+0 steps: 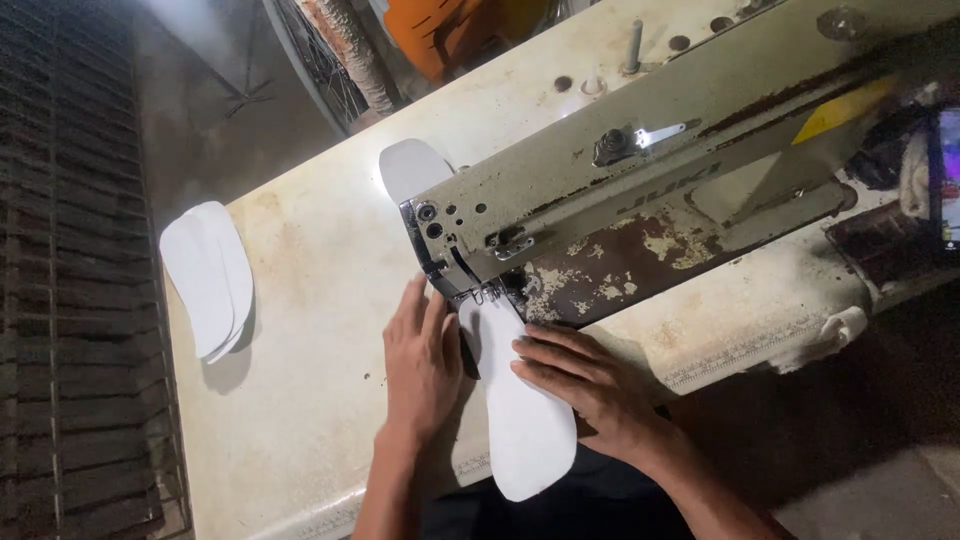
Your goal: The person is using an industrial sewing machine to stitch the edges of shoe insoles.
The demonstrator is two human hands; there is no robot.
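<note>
A long white insole-shaped piece [520, 415] lies under the needle area of an old cream sewing machine [640, 190], its near end hanging over the table's front edge. My left hand [422, 362] lies flat on the table, fingers together, touching the piece's left side close to the presser foot [487, 294]. My right hand [585, 385] presses flat on the piece's right edge, fingers spread toward the machine. A second white piece [412, 167] shows behind the machine head.
A small stack of white insole-shaped pieces [208, 276] rests at the left edge of the stained cream table [310, 290]. A dark slatted surface is further left. A lit screen [948, 175] and cloth sit at the far right.
</note>
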